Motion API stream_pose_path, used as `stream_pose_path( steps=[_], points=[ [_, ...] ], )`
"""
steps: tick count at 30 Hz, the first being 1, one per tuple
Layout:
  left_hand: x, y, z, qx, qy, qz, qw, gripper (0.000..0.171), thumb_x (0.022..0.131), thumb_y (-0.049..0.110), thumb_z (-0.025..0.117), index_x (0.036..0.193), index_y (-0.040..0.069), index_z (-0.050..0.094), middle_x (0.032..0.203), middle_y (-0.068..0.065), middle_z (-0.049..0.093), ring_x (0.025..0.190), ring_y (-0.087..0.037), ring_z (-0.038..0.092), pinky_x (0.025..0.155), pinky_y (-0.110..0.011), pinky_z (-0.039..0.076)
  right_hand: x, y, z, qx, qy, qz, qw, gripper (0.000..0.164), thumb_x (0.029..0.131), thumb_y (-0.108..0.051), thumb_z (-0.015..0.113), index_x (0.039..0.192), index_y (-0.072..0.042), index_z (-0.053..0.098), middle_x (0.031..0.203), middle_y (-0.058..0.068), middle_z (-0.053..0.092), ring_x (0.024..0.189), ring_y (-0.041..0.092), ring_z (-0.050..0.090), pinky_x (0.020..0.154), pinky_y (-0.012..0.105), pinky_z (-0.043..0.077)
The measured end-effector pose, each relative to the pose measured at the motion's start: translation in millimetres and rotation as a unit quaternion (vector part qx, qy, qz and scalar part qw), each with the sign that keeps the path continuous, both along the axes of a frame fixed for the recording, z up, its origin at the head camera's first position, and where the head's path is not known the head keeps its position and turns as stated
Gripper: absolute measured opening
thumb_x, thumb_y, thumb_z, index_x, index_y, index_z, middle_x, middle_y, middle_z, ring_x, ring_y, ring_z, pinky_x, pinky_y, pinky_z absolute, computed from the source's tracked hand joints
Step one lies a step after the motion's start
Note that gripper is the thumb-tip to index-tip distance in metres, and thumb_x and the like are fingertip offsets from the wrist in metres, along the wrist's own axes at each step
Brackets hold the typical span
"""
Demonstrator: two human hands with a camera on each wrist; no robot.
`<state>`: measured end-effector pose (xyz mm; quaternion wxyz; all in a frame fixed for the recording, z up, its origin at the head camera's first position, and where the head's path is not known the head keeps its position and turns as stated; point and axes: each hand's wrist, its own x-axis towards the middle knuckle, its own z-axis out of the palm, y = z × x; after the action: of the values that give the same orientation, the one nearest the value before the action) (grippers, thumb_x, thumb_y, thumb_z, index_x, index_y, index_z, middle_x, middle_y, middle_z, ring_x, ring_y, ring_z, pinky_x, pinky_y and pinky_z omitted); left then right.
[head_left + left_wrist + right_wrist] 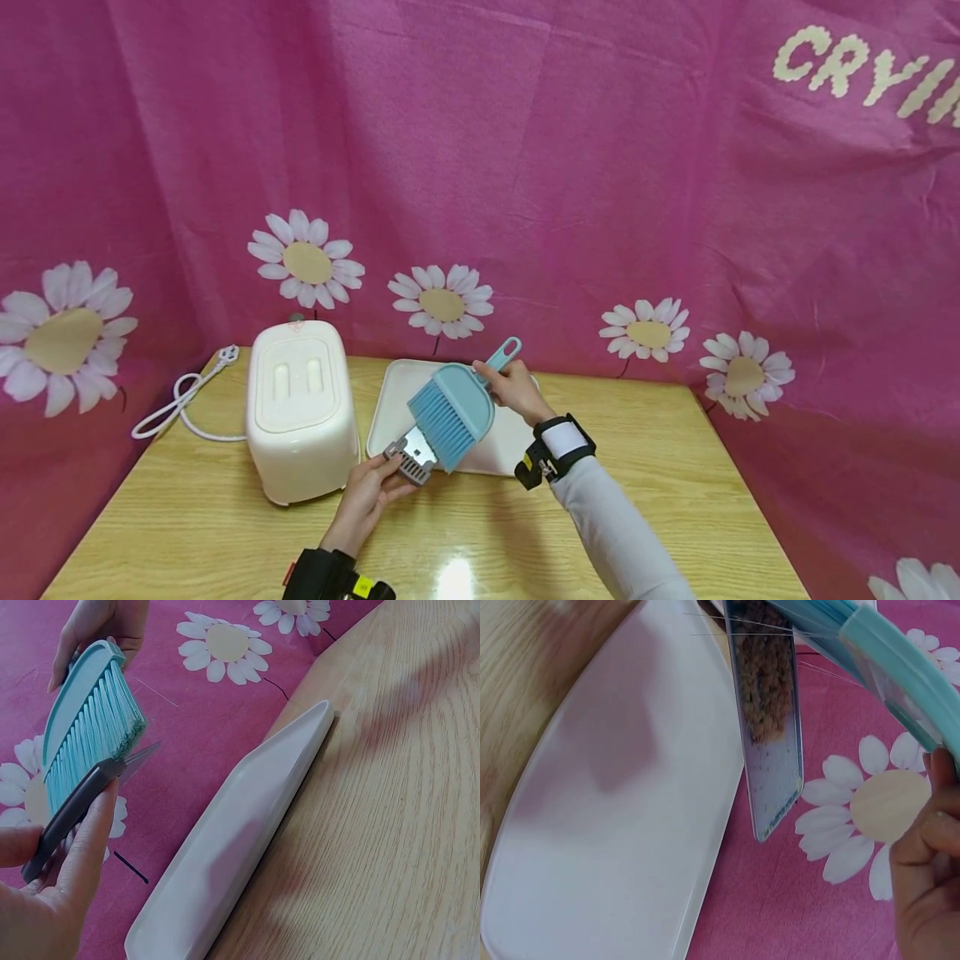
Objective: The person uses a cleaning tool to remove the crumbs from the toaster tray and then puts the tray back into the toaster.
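Note:
My left hand (365, 498) holds the grey slotted end of a crumb tray (417, 447), thumb on one face and fingers on the other. Brown crumbs (767, 682) lie over part of its metal plate in the right wrist view. My right hand (519, 393) grips a light blue hand brush (471, 402) by its looped handle. The bristles (94, 742) point toward the left hand, their tips right at the crumb tray's plate. Both tools are held up above a white tray (388, 406), which lies on the table.
A cream toaster (302, 450) with a lid over its top stands left of the hands. Its white cord and plug (180, 406) lie beside it. Pink cloth (525, 208) printed with daisies hangs behind and around the wooden table (637, 467).

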<state>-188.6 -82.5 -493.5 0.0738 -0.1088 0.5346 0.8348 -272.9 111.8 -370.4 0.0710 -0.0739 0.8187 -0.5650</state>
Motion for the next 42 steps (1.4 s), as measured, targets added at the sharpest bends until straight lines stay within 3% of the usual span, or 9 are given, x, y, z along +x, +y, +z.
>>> stream_pose_path(
  steps=[14, 25, 42],
  points=[
    [-1.1, -0.7, -0.7, -0.006, -0.006, 0.0, 1.0, 0.041, 0.094, 0.006, 0.04, 0.128, -0.017, 0.032, 0.124, -0.033, 0.042, 0.087, -0.018, 0.061, 0.073, -0.034, 0.054, -30.1, 27.5, -29.0, -0.04, -0.022, -0.02, 0.999, 0.032, 0.089, -0.025, 0.054, 0.065, -0.005, 0.05, 0.048, -0.002, 0.036, 0.044, 0.011, 0.035, 0.043, 0.021, 0.025],
    [-1.3, -4.5, -1.6, 0.007, 0.002, 0.01, 0.9999, 0.042, 0.094, 0.004, 0.039, 0.129, -0.018, 0.028, 0.118, -0.031, 0.048, 0.083, -0.017, 0.061, 0.076, -0.034, 0.054, -37.4, 41.9, -36.4, -0.055, -0.047, -0.085, 0.994, 0.036, 0.09, -0.033, 0.051, 0.076, 0.0, 0.057, 0.053, 0.0, 0.049, 0.044, 0.009, 0.043, 0.042, 0.019, 0.036],
    [-4.1, -7.0, -8.5, 0.0, -0.004, 0.016, 0.9999, 0.041, 0.094, 0.004, 0.039, 0.127, -0.019, 0.03, 0.119, -0.033, 0.047, 0.087, -0.02, 0.061, 0.076, -0.035, 0.053, -37.1, 55.1, -49.4, -0.07, -0.048, -0.107, 0.991, 0.035, 0.09, -0.031, 0.052, 0.074, 0.0, 0.054, 0.054, 0.002, 0.049, 0.045, 0.009, 0.043, 0.045, 0.019, 0.036]
  ],
)
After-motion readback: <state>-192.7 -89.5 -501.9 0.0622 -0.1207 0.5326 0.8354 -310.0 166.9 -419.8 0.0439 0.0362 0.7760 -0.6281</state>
